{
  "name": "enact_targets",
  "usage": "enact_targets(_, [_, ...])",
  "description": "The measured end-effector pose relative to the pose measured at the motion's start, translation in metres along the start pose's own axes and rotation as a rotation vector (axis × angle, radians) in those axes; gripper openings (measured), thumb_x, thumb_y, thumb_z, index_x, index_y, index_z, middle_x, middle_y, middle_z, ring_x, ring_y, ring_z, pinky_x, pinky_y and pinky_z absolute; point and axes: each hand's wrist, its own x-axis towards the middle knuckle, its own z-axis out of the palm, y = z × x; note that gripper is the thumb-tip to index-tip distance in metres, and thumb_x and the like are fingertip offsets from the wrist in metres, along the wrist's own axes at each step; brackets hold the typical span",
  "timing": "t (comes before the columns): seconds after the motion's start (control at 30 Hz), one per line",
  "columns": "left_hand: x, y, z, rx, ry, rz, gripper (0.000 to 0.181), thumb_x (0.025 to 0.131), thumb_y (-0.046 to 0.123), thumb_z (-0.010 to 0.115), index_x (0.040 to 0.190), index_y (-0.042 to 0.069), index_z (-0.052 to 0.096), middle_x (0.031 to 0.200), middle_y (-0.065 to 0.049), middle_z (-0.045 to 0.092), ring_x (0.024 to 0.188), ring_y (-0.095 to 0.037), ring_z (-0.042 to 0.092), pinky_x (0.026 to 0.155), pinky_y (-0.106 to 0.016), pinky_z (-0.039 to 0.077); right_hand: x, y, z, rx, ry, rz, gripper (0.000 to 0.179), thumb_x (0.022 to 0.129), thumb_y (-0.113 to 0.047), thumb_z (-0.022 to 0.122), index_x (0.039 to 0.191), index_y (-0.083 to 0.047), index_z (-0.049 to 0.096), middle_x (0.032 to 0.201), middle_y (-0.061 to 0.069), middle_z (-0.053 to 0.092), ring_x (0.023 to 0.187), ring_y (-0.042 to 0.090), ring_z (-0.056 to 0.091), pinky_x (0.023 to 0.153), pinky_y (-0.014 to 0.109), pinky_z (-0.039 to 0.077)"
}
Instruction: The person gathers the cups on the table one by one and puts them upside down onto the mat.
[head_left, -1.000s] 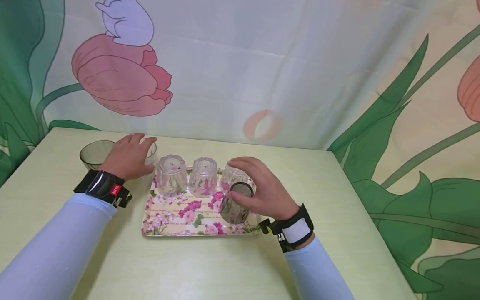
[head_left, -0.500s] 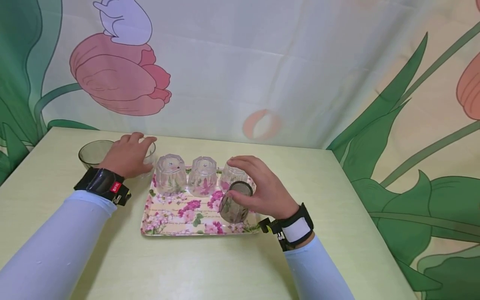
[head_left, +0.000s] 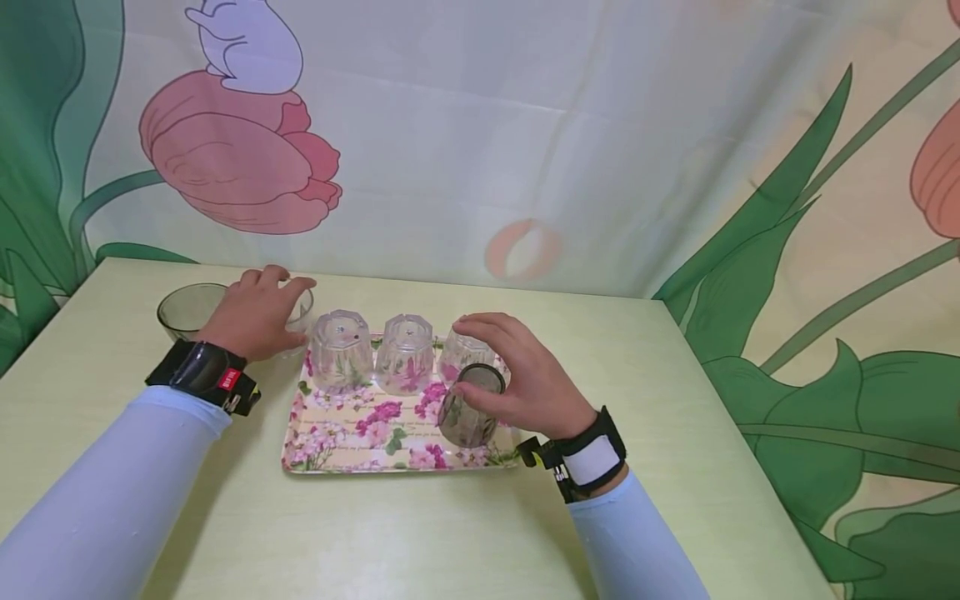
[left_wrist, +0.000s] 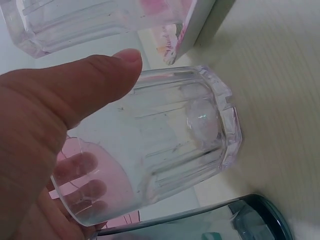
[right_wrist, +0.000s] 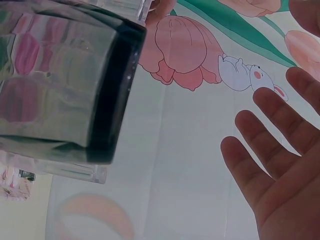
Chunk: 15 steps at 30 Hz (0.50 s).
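My left hand (head_left: 251,315) is at the back left, its thumb and fingers around a clear faceted drinking glass (left_wrist: 175,140). This glass stands mouth up on the table, just left of the floral tray (head_left: 352,467). My right hand (head_left: 528,379) is over the tray's right side. In the right wrist view its fingers (right_wrist: 275,140) are spread and apart from a smoky dark drinking glass (head_left: 468,417), which stands upside down on the tray. Behind that, a clear upside-down glass (head_left: 457,358) is partly hidden by the right hand.
Another two clear glasses, the left one (head_left: 342,354) and the middle one (head_left: 406,358), stand upside down along the tray's back. A smoky tinted glass (head_left: 180,312) stands mouth up beyond the left hand. A printed curtain (head_left: 420,150) hangs behind the table (head_left: 375,542).
Both hands and all the glasses keep their places. Only the head view shifts very slightly.
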Motion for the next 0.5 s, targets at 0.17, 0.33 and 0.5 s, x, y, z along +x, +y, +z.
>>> enact_targets(0.17, [-0.0019,0.0020,-0.0015,-0.003,0.004,0.004,0.081,0.076,0.027,0.087,0.144,0.007,0.049,0.140,-0.033,0.042,0.126,-0.056,0.039,0.105,-0.070,0.036,-0.0002,-0.0005,-0.0002,-0.001,-0.001,0.002,0.063,0.088,-0.027,0.075,0.143,-0.008,0.051,0.143,0.008,0.052,0.135,0.023,0.047,0.112,0.039,0.042])
enact_targets(0.33, [-0.0030,0.0026,-0.0021,0.004,0.012,0.008,0.081,0.075,0.029,0.088,0.143,0.007,0.049,0.140,-0.032,0.042,0.126,-0.056,0.039,0.104,-0.070,0.037,-0.0002,-0.0003,-0.0006,0.001,0.001,-0.001,0.063,0.089,-0.028,0.075,0.143,-0.008,0.051,0.143,0.008,0.052,0.135,0.023,0.047,0.113,0.039,0.041])
enact_targets(0.5, [-0.0023,0.0016,-0.0030,0.013,0.033,0.002,0.082,0.075,0.030,0.088,0.144,0.008,0.049,0.141,-0.032,0.041,0.126,-0.057,0.039,0.104,-0.070,0.038,0.0002,-0.0005,-0.0009,-0.004,0.006,-0.005,0.064,0.088,-0.030,0.075,0.144,-0.012,0.050,0.142,0.008,0.052,0.134,0.022,0.047,0.113,0.038,0.041])
